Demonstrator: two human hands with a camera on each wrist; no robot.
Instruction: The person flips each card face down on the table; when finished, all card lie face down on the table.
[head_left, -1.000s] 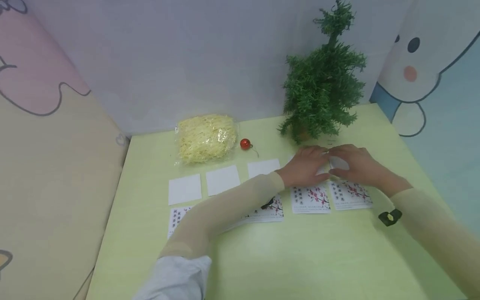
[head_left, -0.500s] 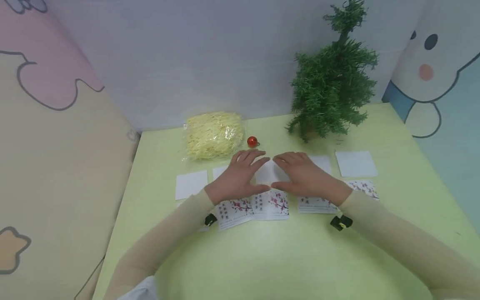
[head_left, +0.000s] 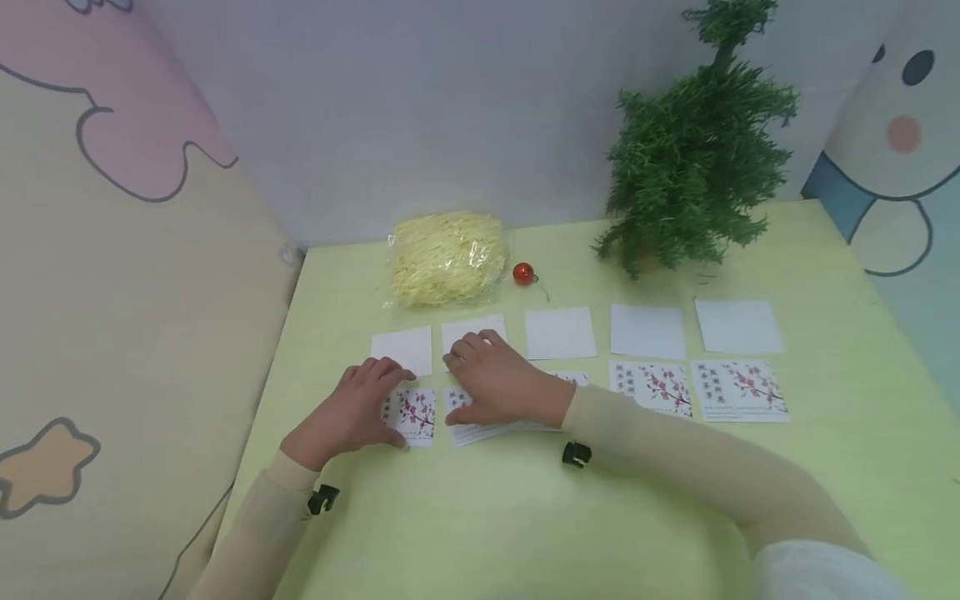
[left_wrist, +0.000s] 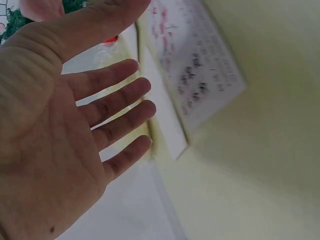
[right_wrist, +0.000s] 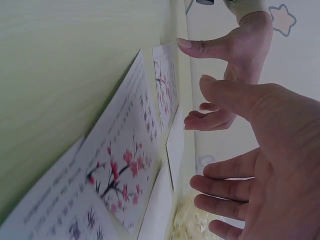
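Note:
In the head view my left hand [head_left: 351, 414] hovers around the leftmost printed card [head_left: 417, 416], thumb and fingers spread. My right hand [head_left: 501, 382] is over the second printed card [head_left: 468, 432], covering part of it. Both palms look empty in the wrist views: the left palm [left_wrist: 55, 145] faces a printed card [left_wrist: 195, 65], and the right palm [right_wrist: 285, 165] is beside a card with pink blossoms [right_wrist: 122, 170]. Blank white cards [head_left: 560, 333] form a row behind the printed ones. Whether any fingertip touches a card, I cannot tell.
A clear bag of pale yellow shreds [head_left: 450, 258] lies at the back beside a red bauble [head_left: 523, 273]. A green artificial tree [head_left: 693, 167] stands at the back right. More printed cards [head_left: 741, 392] lie at the right.
Both hands have moved left across the rows, from the right-hand cards past the middle ones, and are now farther apart. The cards at the right have come into full view.

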